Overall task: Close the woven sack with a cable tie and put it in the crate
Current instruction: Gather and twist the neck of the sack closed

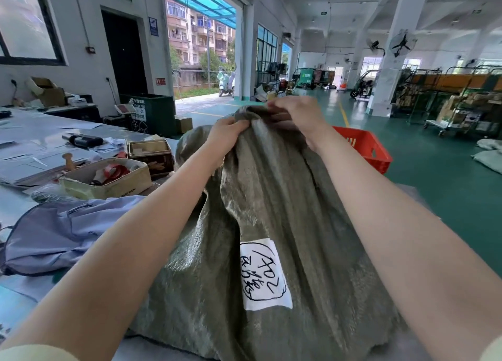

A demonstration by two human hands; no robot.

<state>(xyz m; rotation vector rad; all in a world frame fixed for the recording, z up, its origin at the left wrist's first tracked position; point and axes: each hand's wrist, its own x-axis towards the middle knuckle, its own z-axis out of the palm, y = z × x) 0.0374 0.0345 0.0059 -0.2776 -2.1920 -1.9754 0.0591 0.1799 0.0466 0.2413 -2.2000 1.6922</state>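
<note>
I see the grey-green woven sack (271, 225) standing on the table (24, 301) right in front of me, both the left hand (225, 138) and the right hand (296, 113) clenched on its gathered mouth, with the red crate (366, 149) just behind it.

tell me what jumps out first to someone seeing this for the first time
A big grey-green woven sack fills the middle of the view, with a white handwritten label low on its front. Both hands, the left hand and the right hand, bunch its mouth at the top; no cable tie shows. Behind it to the right a bright red crate stands out against the green floor.
</note>
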